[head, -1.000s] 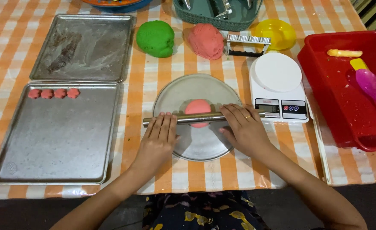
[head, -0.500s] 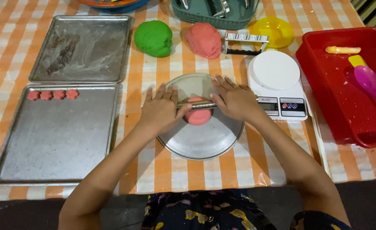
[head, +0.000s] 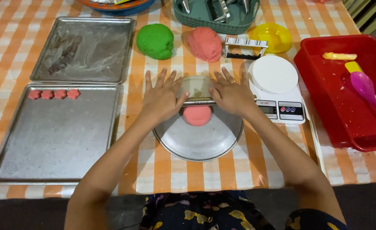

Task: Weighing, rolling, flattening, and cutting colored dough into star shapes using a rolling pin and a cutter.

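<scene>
left hand point(head: 161, 99): flat, fingers spread, palm pressing on the left end of the metal rolling pin point(head: 198, 102), not wrapped around it
right hand point(head: 232, 94): same deal, flat and open, resting on the pin's right end
rolling pin: lies across the far half of the round metal plate point(head: 198, 138), sitting on the far edge of the pink dough disc point(head: 197, 115)
pink dough disc: on the plate, between the two hands
plate: middle of the checked table point(head: 166, 170), near its front edge
baking trays: near tray point(head: 56, 140) at the left with four small pink flowers point(head: 53, 94) along its far edge, floured tray point(head: 83, 49) behind it
far side: green dough ball point(head: 155, 41), pink dough lump point(head: 204, 44), yellow bowl point(head: 273, 37)
right: white kitchen scale point(head: 277, 87) just beside the plate, red tub point(head: 345, 93) at the right edge
</scene>
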